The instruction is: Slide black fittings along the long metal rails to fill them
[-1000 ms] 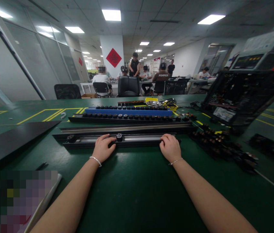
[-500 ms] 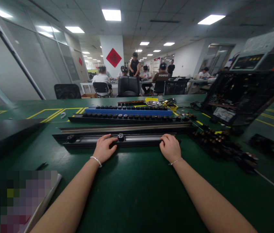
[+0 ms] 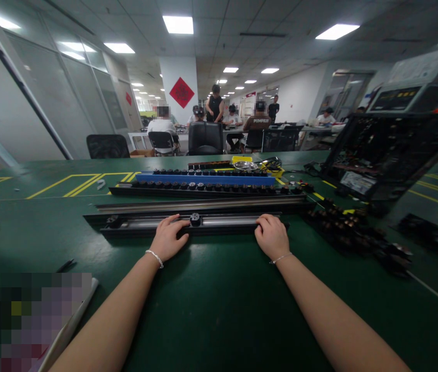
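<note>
A long black rail [image 3: 227, 231] with a shiny metal channel lies across the green table. My left hand [image 3: 168, 237] rests over its near edge left of the middle, fingers on the channel and thumb out to the side. Its fingertips are beside a small black round part [image 3: 195, 219] that sits in the channel. Farther left in the same rail is another black part [image 3: 113, 221]. My right hand [image 3: 272, 236] lies over the rail's right end, its fingers curled onto the rail and bent round the edge.
Behind the rail lie another rail [image 3: 203, 205], a black strip [image 3: 134, 190] lined with black parts and a blue strip [image 3: 207, 179]. Black parts [image 3: 343, 227] are heaped at the right, near an open machine [image 3: 389, 155]. A pixelated sheet [image 3: 48, 320] is at the lower left. People sit beyond.
My left hand and the small black part beside it have shifted slightly to the right along the channel. A dark blurred shape at the far left has gone from view. My right hand has barely moved.
</note>
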The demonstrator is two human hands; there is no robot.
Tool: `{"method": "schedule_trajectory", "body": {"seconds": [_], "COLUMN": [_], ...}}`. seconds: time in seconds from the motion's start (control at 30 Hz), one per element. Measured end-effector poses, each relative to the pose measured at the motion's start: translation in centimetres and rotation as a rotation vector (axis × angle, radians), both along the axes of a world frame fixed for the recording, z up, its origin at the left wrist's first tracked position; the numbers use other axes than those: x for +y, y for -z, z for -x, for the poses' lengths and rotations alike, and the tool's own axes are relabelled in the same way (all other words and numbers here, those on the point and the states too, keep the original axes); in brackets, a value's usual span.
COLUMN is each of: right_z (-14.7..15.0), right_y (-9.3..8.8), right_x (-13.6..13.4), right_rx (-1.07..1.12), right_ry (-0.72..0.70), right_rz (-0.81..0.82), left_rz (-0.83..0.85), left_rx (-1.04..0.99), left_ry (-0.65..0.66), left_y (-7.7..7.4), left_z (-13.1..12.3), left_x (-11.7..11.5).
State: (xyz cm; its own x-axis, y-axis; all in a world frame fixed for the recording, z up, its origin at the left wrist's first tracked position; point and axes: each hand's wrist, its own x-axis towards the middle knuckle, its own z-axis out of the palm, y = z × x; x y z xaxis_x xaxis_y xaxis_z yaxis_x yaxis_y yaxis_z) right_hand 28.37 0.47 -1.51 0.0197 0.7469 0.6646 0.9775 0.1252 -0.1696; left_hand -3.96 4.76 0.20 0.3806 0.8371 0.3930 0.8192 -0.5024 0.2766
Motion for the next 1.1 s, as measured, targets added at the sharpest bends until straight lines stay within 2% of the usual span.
{"method": "schedule_trajectory", "body": {"seconds": [0.73, 1.1], "right_z": [0.3, 4.0], "right_y": [0.1, -1.3], "right_x": [0.0, -0.1], "right_rx": [-0.039, -0.008], "right_ry": [0.014, -0.114], "right_rz": [0.014, 0.084], "left_rz": [0.009, 0.006], "left_rx": [0.085, 0.141], "left_ry": [0.059, 0.106], "left_y": [0.1, 0.0], "left_z": [-0.4, -0.7], "left_x": [-0.4, -0.5]}}
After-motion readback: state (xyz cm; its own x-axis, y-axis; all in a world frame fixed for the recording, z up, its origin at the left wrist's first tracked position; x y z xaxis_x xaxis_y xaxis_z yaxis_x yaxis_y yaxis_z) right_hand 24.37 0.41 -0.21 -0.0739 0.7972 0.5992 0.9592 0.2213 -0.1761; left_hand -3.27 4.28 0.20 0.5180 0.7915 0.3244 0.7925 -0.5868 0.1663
